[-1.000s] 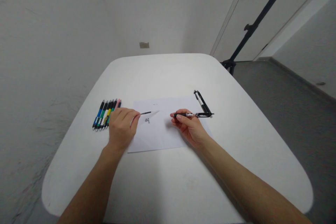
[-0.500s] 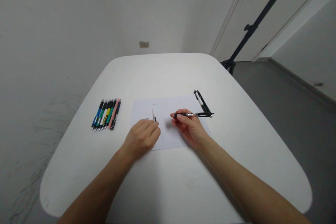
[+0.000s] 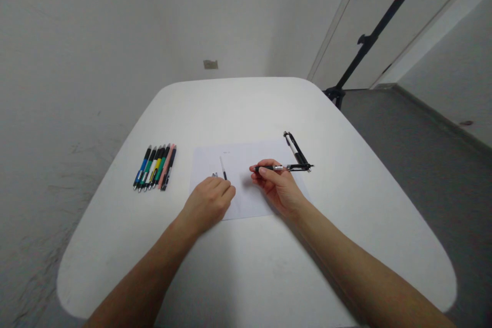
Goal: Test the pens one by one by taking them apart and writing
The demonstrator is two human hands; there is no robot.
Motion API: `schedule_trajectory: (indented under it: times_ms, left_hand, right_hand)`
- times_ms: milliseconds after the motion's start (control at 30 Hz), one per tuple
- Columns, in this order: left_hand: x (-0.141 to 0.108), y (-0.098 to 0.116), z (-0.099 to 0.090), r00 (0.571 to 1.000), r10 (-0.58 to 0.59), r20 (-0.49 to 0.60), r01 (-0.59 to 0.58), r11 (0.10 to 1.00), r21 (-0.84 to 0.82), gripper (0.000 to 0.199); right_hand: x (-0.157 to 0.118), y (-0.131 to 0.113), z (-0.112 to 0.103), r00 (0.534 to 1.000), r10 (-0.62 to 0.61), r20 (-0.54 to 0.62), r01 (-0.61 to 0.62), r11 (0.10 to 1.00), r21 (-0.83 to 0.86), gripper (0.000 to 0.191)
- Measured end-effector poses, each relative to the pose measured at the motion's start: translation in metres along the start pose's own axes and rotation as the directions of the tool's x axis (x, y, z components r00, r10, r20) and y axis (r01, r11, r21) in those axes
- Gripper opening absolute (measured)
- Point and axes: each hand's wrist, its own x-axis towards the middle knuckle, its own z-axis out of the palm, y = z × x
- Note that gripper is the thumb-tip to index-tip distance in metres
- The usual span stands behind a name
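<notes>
My left hand [image 3: 210, 201] is closed over the white sheet of paper [image 3: 249, 206], its fingertips pinching the lower end of a thin pen refill [image 3: 223, 168], clear with a dark section. Small silvery pen parts [image 3: 214, 175] lie just beyond its knuckles, partly hidden. Above the right half of the sheet, my right hand [image 3: 280, 188] grips a black pen [image 3: 279, 167] with a silver band between thumb and fingers. That pen is held nearly level, its far end pointing right.
Several pens [image 3: 156, 168] in different colours lie in a row at the left of the white table [image 3: 238, 107]. Two black-and-white pens [image 3: 295, 149] rest behind my right hand. A dark stand [image 3: 365, 46] is on the floor beyond the table's right edge.
The refill at my left fingertips has tilted, its upper end swinging slightly left and away. My left hand has shifted very little. My right hand and its pen stay put.
</notes>
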Motion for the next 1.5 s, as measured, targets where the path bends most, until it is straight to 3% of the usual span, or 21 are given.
schedule_trajectory:
  times_ms: [567, 767, 1033, 1233, 1500]
  left_hand:
    - [0.000, 0.000, 0.000, 0.998, -0.052, -0.016, 0.052, 0.998, -0.042, 0.021]
    - [0.004, 0.002, -0.006, 0.980, -0.080, -0.182, 0.065, 0.994, -0.087, 0.019]
    - [0.007, 0.008, -0.009, 0.892, -0.128, -0.434, 0.059, 0.984, -0.169, 0.010]
    - [0.010, 0.012, -0.006, 0.878, -0.150, -0.454, 0.039, 0.969, -0.244, 0.010]
    - [0.011, 0.013, -0.005, 0.865, -0.175, -0.471, 0.039, 0.958, -0.283, 0.011]
  right_hand:
    - [-0.001, 0.000, -0.001, 1.000, 0.006, 0.014, -0.006, 1.000, -0.006, 0.027]
    - [-0.003, 0.000, 0.000, 0.999, 0.014, 0.037, -0.013, 1.000, -0.024, 0.026]
    - [-0.008, 0.004, 0.002, 0.990, 0.067, 0.126, -0.052, 0.991, -0.120, 0.023]
    - [-0.009, 0.008, 0.003, 0.969, 0.097, 0.225, -0.057, 0.982, -0.178, 0.022]
    - [-0.009, 0.011, 0.003, 0.975, 0.028, 0.220, 0.020, 0.976, -0.215, 0.020]
